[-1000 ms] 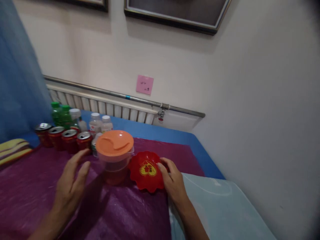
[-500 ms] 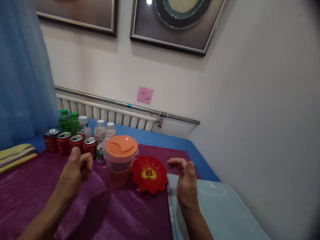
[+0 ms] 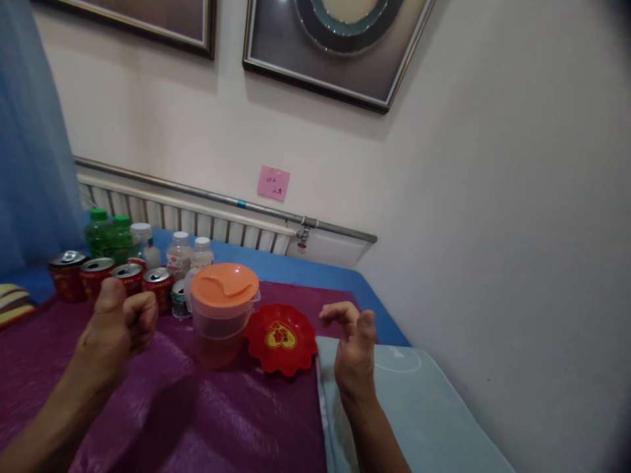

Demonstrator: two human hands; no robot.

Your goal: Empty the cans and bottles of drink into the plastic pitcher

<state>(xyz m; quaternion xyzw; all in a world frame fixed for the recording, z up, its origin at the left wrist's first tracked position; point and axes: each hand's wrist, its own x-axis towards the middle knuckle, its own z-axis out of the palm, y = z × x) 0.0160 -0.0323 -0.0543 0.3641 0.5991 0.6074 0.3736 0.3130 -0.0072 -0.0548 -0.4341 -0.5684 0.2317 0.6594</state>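
My left hand (image 3: 111, 338) hovers over the purple sheet in front of the red cans, thumb up and apart from its loosely curved fingers, holding nothing. My right hand (image 3: 355, 351) is held up at the right of the red scalloped plate (image 3: 282, 338), above the pale blue cloth; its fingers bend inward, apart from the thumb, and it is bare too. Between the hands stands a clear plastic pitcher (image 3: 219, 328) with an orange lid (image 3: 225, 285) and some liquid low inside. The plate lies close beside it, with a yellow heart print.
Several red cans (image 3: 158, 281) and a small green can (image 3: 180, 300) stand left on the purple sheet (image 3: 256, 420). Behind them are green-capped bottles (image 3: 98, 234) and white-capped bottles (image 3: 180, 254). A pale blue cloth (image 3: 424, 407) lies right; a radiator (image 3: 197, 226) runs along the wall.
The view has turned slightly to the right, so the things on the table appear further left. My left hand has shifted left, away from the pitcher; my right hand keeps its pose.
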